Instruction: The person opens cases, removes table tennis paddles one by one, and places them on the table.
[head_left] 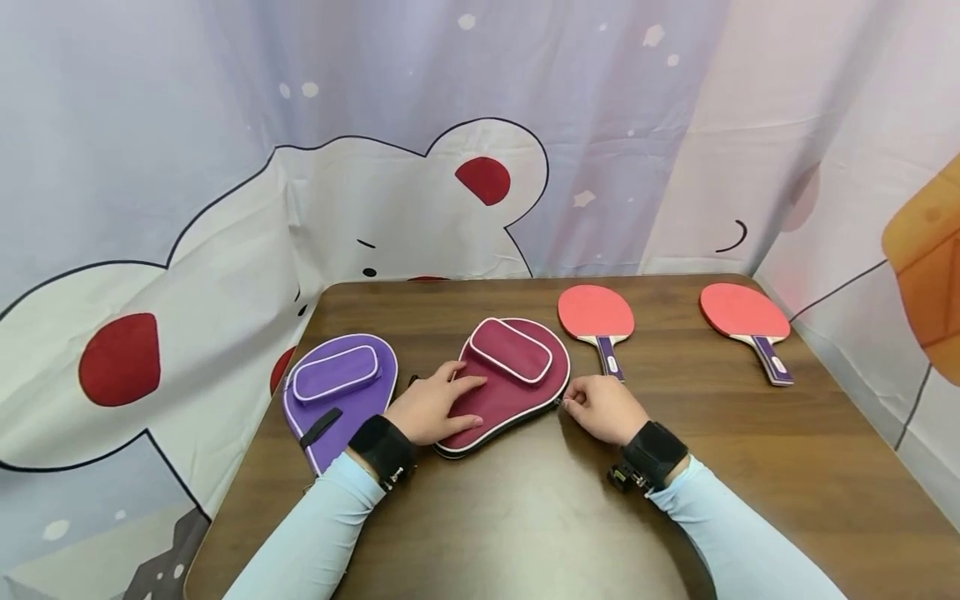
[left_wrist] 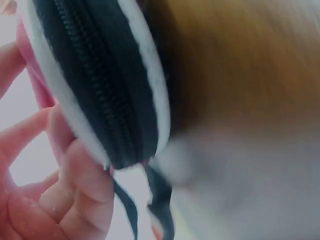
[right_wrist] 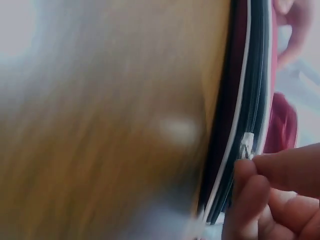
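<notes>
1. The left wrist view is blurred and shows only a strip of the maroon paddle case (head_left: 504, 385): its black zipper (left_wrist: 102, 90) between white piping, with dark cords hanging off the lower end. The desk beyond is a brown smear.
2. The right wrist view is just as soft; most of it is blurred desk (head_left: 525, 500), with the case's edge cut off along the right side.
3. Whether anything lies inside the maroon case cannot be told; it looks closed all along the edge that shows.
4. The maroon case lies flat near the middle of the desk, its long axis running on a diagonal: round end toward the far right, narrow end toward the near left, pocket side up.
5. The left hand (head_left: 435, 408) rests on the case's narrow end, fingers laid out nearly straight across the cloth, pressing and not clutching.
6. The right hand (head_left: 603, 408) is at the case's right edge, thumb and forefinger closed in a narrow pinch on the small pale zipper pull (right_wrist: 246, 146).
7. A purple paddle case (head_left: 337, 392) lies just beside the left hand, toward the desk's left edge.
8. Two red paddles (head_left: 596, 317) (head_left: 744, 315) lie along the far edge, well apart, handles pointing toward the near side.
</notes>
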